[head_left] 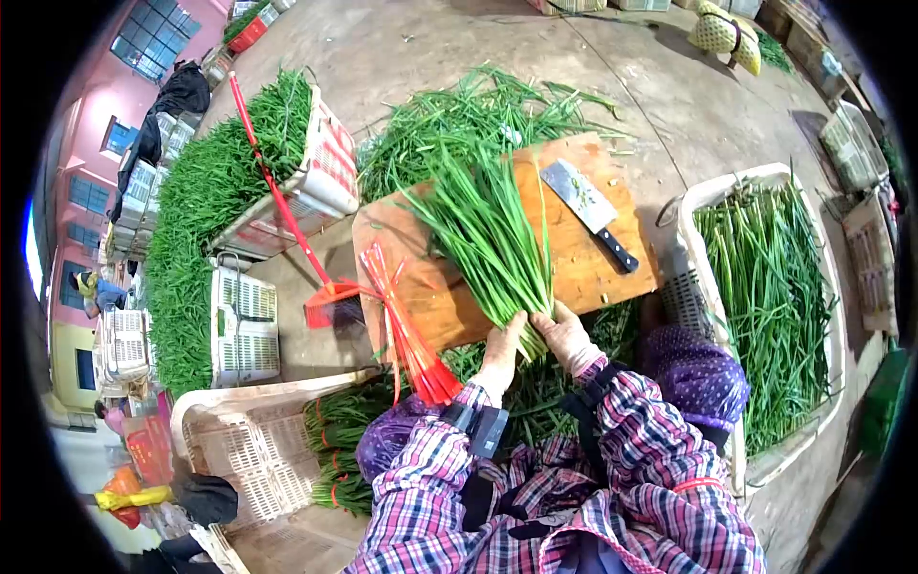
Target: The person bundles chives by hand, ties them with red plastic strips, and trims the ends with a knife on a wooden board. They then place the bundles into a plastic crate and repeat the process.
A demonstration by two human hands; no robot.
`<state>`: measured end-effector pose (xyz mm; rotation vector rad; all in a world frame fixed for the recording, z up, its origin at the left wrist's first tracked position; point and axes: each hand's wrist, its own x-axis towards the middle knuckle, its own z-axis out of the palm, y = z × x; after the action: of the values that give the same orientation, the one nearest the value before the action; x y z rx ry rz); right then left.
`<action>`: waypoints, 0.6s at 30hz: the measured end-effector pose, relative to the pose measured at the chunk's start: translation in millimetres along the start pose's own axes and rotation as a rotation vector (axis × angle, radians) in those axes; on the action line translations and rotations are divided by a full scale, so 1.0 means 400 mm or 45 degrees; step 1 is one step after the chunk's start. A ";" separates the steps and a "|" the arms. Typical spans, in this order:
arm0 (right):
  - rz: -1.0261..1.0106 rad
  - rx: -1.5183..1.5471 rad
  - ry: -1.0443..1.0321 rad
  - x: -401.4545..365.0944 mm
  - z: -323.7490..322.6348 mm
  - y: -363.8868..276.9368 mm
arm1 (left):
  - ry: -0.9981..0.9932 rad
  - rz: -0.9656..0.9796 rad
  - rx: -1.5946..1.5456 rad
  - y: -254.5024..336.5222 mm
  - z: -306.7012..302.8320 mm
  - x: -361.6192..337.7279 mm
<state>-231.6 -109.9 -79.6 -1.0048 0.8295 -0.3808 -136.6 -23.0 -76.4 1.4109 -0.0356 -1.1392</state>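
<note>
A bunch of long green leafy stalks (488, 239) lies over a wooden board (612, 277), its lower ends toward me. My left hand (502, 354) is closed round the left side of these ends, and my right hand (566, 337) grips their right side. The two hands are close together at the board's near edge. A cleaver (585, 201) with a black handle rests on the board, right of the bunch. Red and clear plastic strips (411, 335) hang over the board's left part, beside my left hand.
At right stands a white crate (741, 474) of green stalks. Another crate (253, 450) at lower left holds bunches tied in red. Loose greens (478, 110) lie beyond the board. A red broom (287, 210) leans near piled greens (186, 258). People are far left.
</note>
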 end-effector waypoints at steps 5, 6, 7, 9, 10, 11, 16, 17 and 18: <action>0.053 0.182 0.014 0.028 -0.032 0.015 | -0.211 -0.391 0.584 0.106 -0.040 -0.015; 0.056 0.205 0.010 0.031 -0.033 0.017 | -0.297 -0.432 0.681 0.132 -0.045 -0.029; 0.129 0.345 0.058 0.029 -0.036 0.020 | -0.227 -0.462 0.843 0.133 -0.052 -0.034; 0.091 0.223 0.097 0.022 -0.036 0.014 | -0.441 -0.579 0.928 0.160 -0.110 -0.034; 0.070 0.190 0.065 0.032 -0.048 0.034 | -0.546 -0.631 0.899 0.163 -0.133 -0.024; 0.055 0.114 0.066 0.026 -0.045 0.025 | -0.499 -0.599 1.130 0.206 -0.110 -0.045; -0.079 -0.649 0.203 0.007 -0.067 0.018 | -0.369 -0.119 1.032 0.238 -0.125 -0.061; -0.087 -0.761 0.206 -0.007 -0.060 -0.018 | -0.337 0.127 0.966 0.222 -0.124 -0.055; -0.092 -0.874 0.210 -0.025 -0.055 -0.051 | -0.279 0.219 0.940 0.216 -0.109 -0.059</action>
<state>-252.8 -127.0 -63.7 -1.6589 1.1078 -0.2408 -70.1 3.3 -6.8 1.8649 -0.7866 -1.1826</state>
